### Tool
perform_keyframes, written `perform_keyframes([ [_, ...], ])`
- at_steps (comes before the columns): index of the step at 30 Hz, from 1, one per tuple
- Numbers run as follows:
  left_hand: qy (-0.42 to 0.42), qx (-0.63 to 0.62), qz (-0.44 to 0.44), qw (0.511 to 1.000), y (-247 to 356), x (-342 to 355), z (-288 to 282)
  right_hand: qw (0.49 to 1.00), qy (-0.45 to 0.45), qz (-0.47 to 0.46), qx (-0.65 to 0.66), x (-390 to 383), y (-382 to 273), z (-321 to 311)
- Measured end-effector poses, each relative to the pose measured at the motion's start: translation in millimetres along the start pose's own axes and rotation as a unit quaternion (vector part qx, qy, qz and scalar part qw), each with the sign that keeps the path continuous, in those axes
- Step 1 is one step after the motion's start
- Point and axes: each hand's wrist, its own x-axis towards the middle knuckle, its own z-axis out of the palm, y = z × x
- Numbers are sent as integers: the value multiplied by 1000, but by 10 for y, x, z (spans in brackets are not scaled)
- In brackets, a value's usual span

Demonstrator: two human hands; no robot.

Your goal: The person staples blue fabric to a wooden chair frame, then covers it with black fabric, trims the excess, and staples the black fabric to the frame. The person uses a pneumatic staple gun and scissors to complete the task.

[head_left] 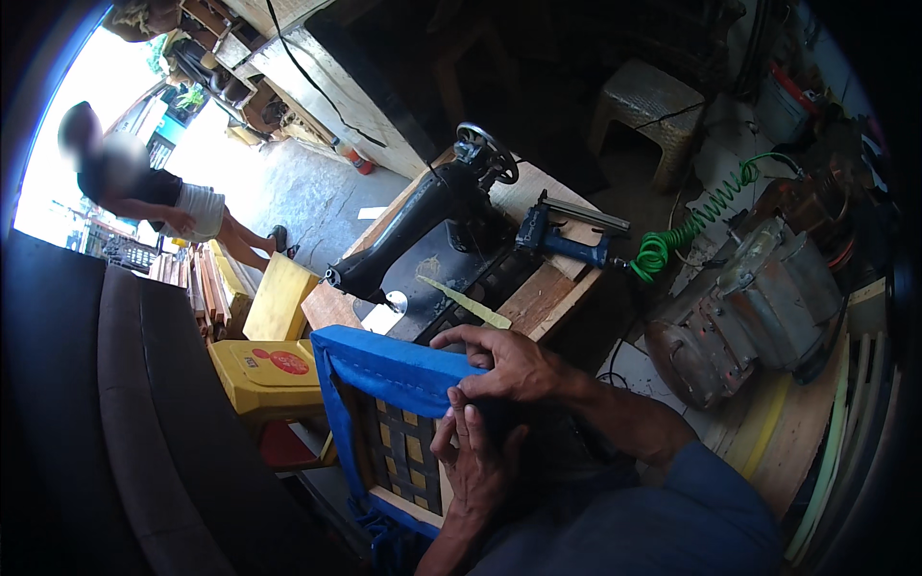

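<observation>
In front of me stands a tilted panel (375,350) covered in blue fabric, with a wooden frame and woven dark straps on the side facing me. My right hand (509,370) has its fingers bent over the upper right part of the blue padded edge, gripping it. Just below, my left hand (473,466) touches the same edge with fingertips, its fingers stretched upward and thumb apart. Behind the panel sit a black sewing machine (423,221), a pale yellow strip (471,302) on its bed and a blue nail gun (562,245) with a green coiled hose (663,245).
A metal compressor (744,307) stands right, below a stool (643,110). Left are a yellow plastic stool (240,374), stacked wooden boards (206,293) and dark padded panels (144,403). Another person (130,192) stands by the bright opening at upper left. A cable (327,86) hangs overhead.
</observation>
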Motion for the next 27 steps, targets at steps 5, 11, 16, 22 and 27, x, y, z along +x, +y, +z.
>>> perform_keyframes([
  [5,-25,64,-5,998,-59,-30,44,975,61,-137,162,-91,364,120],
  [11,-29,102,-41,994,63,48,-34,931,90,-265,235,-122,885,253],
  [16,-22,79,-44,996,40,59,-30,923,81,-287,242,-92,1000,321],
  [22,-31,71,-52,996,91,96,-82,930,142,-324,102,-123,830,136],
  [27,-28,72,-71,995,93,94,-133,919,327,-219,-3,58,704,-289],
])
